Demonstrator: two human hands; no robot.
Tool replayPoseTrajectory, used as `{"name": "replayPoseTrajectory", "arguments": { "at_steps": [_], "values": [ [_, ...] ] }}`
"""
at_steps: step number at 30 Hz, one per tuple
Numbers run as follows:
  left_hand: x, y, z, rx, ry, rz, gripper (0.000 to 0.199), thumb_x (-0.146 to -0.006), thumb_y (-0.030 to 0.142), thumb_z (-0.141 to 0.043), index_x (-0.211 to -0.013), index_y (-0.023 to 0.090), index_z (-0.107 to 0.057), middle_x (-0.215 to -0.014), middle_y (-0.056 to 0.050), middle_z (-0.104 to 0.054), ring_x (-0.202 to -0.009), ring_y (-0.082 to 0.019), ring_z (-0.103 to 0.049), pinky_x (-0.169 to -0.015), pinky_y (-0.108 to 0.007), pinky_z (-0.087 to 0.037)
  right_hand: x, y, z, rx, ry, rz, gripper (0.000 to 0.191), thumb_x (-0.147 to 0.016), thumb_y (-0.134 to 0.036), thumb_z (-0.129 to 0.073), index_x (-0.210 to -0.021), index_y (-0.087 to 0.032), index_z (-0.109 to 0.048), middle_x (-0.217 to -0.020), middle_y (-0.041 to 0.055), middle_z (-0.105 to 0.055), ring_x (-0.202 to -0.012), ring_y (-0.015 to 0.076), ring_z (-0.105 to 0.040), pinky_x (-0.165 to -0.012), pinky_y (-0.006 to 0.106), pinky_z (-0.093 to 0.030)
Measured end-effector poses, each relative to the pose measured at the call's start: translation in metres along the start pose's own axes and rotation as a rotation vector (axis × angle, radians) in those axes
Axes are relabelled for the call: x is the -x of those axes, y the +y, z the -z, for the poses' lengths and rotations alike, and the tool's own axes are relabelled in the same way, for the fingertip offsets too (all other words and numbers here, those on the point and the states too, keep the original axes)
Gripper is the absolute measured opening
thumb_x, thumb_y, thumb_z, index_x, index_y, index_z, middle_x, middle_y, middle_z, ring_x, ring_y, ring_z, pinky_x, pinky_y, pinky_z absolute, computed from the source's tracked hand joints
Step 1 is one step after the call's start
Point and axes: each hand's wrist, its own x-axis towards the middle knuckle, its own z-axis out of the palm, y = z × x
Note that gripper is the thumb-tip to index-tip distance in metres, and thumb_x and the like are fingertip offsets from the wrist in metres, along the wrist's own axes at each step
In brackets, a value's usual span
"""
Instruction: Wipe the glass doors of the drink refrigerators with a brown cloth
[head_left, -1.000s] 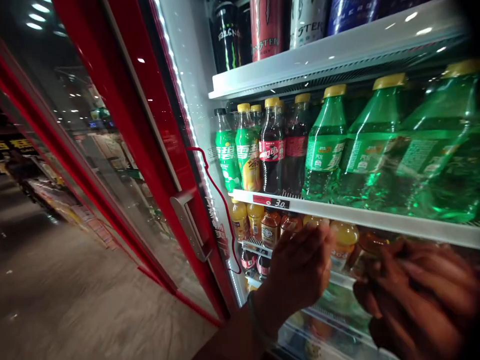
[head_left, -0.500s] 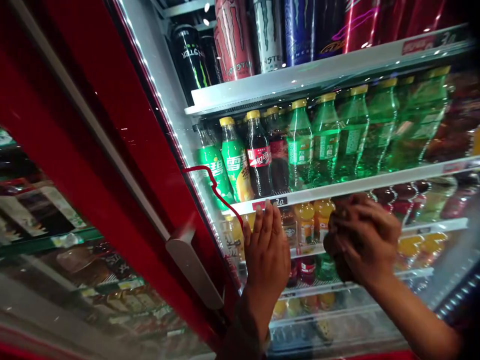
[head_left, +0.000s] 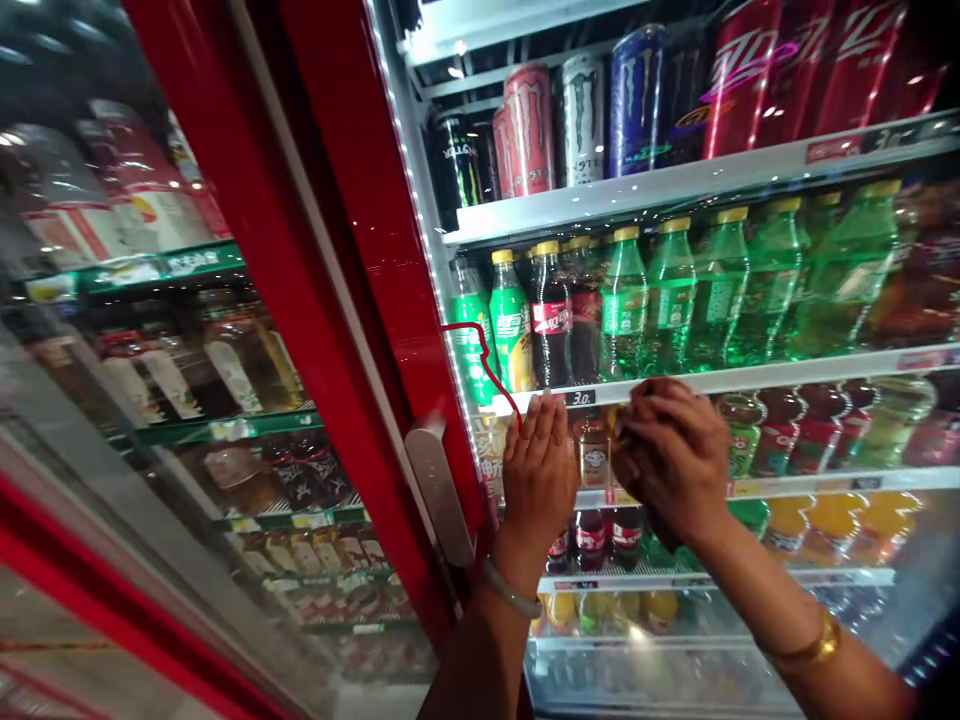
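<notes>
My left hand lies flat with its fingers stretched up, seemingly against the glass door of a lit drinks fridge. Its fingertips are just under a shelf price tag marked 3.0. To its right, my right hand is closed, fingers bunched. A dark, crumpled-looking shape shows at and below those fingers; I cannot tell whether it is a held thing or a reflection. Behind the glass above the hands stand a cola bottle and several green bottles. A thin red line runs down to my left fingers.
A red door frame crosses on the left, with a grey handle beside my left forearm. Energy drink cans fill the upper shelf. More bottles stand on lower shelves. Farther left are other shelves with bottles.
The view has shifted, so the fridge edge and handle appear farther right. My right hand has come closer to my left hand, which stays flat with its fingers nearer together.
</notes>
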Motion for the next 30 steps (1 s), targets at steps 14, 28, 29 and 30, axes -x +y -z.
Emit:
{"name": "replayPoseTrajectory", "arguments": {
  "at_steps": [14,28,29,30],
  "values": [
    [0.014,-0.021,0.027,-0.034,-0.119,0.096,0.076,-0.102,0.014,-0.042,-0.171,0.015,-0.01,-0.174,-0.014,-0.03,-0.163,-0.027,-0.025,-0.129,-0.05,-0.039,-0.006,-0.023,-0.02,-0.162,-0.105,0.261,0.042,-0.089,-0.01,-0.074,-0.129,-0.024,-0.069,-0.127,0.008,-0.074,-0.137,0.0281,-0.06,-0.123,0.057,-0.045],
    [0.02,-0.036,0.042,0.107,0.023,0.198,0.064,-0.112,0.026,-0.031,-0.172,0.021,-0.009,-0.177,-0.011,-0.025,-0.164,-0.022,-0.025,-0.132,-0.042,-0.035,-0.025,-0.048,-0.033,-0.205,-0.223,0.474,0.031,-0.103,-0.015,-0.056,-0.129,-0.025,-0.07,-0.137,0.0022,-0.073,-0.142,0.0211,-0.058,-0.123,0.049,-0.048],
    [0.017,-0.036,0.044,0.1,0.019,0.187,0.065,-0.112,0.027,-0.032,-0.172,0.021,-0.008,-0.177,-0.011,-0.024,-0.164,-0.022,-0.024,-0.132,-0.042,-0.034,-0.032,-0.039,-0.028,-0.181,-0.215,0.466,0.032,-0.102,-0.015,-0.058,-0.13,-0.025,-0.069,-0.136,0.0028,-0.073,-0.141,0.022,-0.058,-0.125,0.051,-0.046],
    [0.012,-0.036,0.046,0.097,0.023,0.177,0.065,-0.112,0.027,-0.032,-0.172,0.021,-0.007,-0.177,-0.011,-0.023,-0.164,-0.022,-0.023,-0.133,-0.042,-0.033,-0.045,-0.032,-0.025,-0.159,-0.186,0.442,0.033,-0.1,-0.014,-0.062,-0.129,-0.025,-0.069,-0.134,0.0036,-0.074,-0.14,0.0232,-0.059,-0.126,0.053,-0.044]
  ]
}}
